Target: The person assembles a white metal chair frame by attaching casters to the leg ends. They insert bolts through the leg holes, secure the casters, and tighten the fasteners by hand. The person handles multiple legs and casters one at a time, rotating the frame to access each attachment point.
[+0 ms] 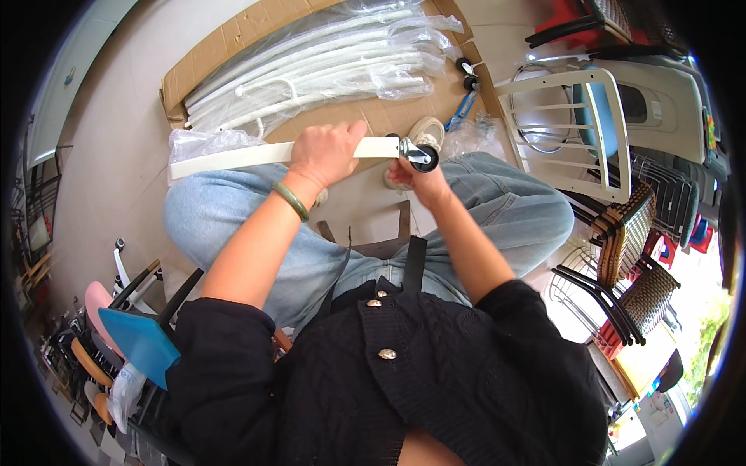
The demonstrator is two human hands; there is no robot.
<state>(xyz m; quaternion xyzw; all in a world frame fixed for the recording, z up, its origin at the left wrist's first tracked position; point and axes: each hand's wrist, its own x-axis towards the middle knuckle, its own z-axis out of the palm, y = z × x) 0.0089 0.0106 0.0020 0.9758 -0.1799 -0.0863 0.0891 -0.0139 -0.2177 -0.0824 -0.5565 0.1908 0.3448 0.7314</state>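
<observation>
White bar runs left to right, left hand clamped around it; right hand is nearer the caster at its right end, curled, grip hidden from me

Head-worn fisheye view, facing down
Close above the cardigan, lower centre; jeans mid-frame; cardboard box farther off, top.
</observation>
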